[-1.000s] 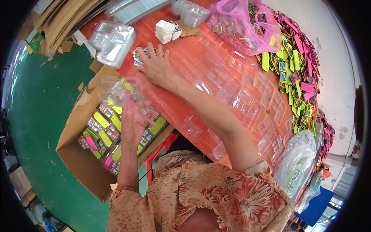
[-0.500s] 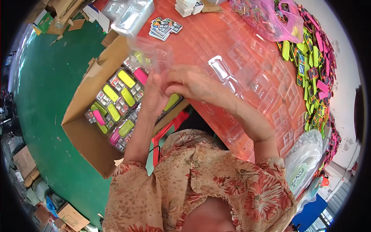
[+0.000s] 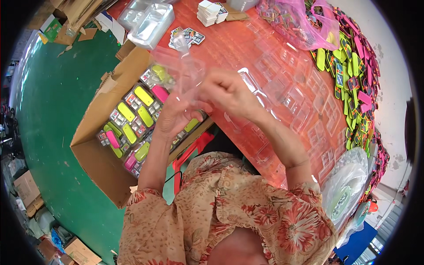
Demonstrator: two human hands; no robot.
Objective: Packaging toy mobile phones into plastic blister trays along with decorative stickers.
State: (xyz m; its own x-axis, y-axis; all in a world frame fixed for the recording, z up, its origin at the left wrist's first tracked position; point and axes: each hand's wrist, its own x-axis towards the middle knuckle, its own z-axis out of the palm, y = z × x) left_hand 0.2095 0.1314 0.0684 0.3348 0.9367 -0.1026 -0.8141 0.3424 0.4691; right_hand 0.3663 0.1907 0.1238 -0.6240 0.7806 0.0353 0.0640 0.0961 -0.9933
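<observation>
A clear plastic shell (image 3: 189,66), smeared by motion, stands up over the table edge and the open carton. My left hand (image 3: 179,115) grips its lower end, thumb up and fingers curled. My right hand (image 3: 226,92) is closed beside it, fingertips pinching its right side; the exact grip is partly hidden. Below and left of my hands is the cardboard carton (image 3: 98,121), holding several clear packs with yellow-green pieces (image 3: 144,116) and pink pieces (image 3: 160,93). Many empty clear shells (image 3: 293,101) lie on the red table (image 3: 238,143) to the right.
Printed cards (image 3: 187,37), a white card stack (image 3: 207,13) and stacked clear trays (image 3: 151,25) sit at the far side. A pink bag (image 3: 291,26) and a heap of yellow-green and pink pieces (image 3: 353,84) line the right. A red stool (image 3: 190,152) stands by the carton.
The clear shell has swung more upright and shifted right. My hands have drawn slightly apart, the right one moving right and curling tighter.
</observation>
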